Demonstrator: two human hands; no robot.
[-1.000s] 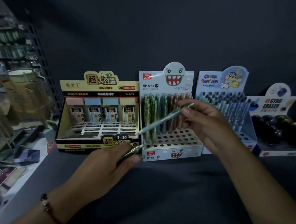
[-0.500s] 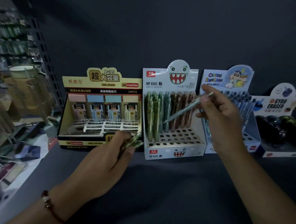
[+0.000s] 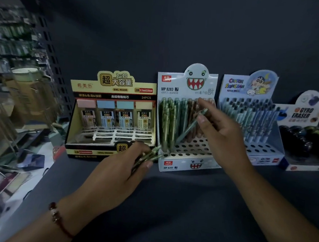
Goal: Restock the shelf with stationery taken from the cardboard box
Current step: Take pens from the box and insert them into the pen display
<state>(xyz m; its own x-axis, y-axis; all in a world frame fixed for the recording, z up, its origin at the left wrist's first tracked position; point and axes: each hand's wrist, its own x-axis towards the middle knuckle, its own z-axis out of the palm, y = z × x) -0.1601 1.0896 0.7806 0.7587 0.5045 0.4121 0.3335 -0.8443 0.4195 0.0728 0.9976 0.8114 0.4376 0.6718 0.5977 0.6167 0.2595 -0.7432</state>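
A dim shop: a dark shelf (image 3: 167, 206) fills the lower frame against a dark back wall, with blurred wire racks at far left. Four display boxes stand in a row across the middle: pencil-lead refills (image 3: 112, 115), a monster-face mechanical pencil display (image 3: 183, 161), a cartoon pen display (image 3: 249, 119) and a gyro eraser box (image 3: 305, 131). The right hand (image 3: 221, 136) pinches one teal mechanical pencil (image 3: 191, 126) over the monster display, its long axis slanting from upper right down-left, tip just above the empty holes. The left hand (image 3: 117, 174), lower centre, grips a bundle of spare pencils (image 3: 148, 157) beside the display's front left corner.
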